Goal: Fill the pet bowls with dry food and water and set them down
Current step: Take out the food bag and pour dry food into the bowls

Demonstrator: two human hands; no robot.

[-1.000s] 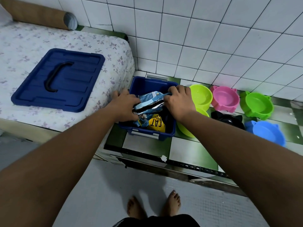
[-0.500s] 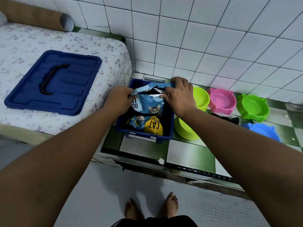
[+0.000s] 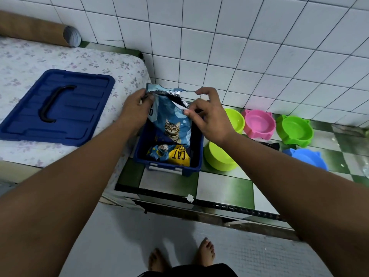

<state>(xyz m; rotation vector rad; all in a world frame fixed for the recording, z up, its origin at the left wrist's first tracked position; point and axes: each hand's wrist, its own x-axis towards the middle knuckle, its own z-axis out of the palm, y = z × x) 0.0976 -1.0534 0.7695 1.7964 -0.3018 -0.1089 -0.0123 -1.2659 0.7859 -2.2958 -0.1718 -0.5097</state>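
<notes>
A blue cat food bag [image 3: 172,124] with a cat picture stands half raised out of the blue storage box [image 3: 192,170] on the tiled ledge. My left hand [image 3: 136,109] grips the bag's top left corner. My right hand [image 3: 207,112] pinches the torn foil top edge at the right. A second crumpled yellow-and-blue bag [image 3: 175,155] lies in the box bottom. Right of the box stand several pet bowls: two yellow-green [image 3: 219,159] [image 3: 234,119], pink [image 3: 258,123], green [image 3: 296,131], blue [image 3: 308,158], and a black one [image 3: 272,145] mostly hidden behind my forearm.
The box's blue lid [image 3: 58,107] lies on the flowered mattress [image 3: 24,62] at the left. A cardboard tube [image 3: 40,34] rests against the white tiled wall. My bare feet [image 3: 181,254] stand on the grey floor below the ledge.
Both hands have lifted the cat food bag up out of the box, and its top edge now stands higher and more spread out.
</notes>
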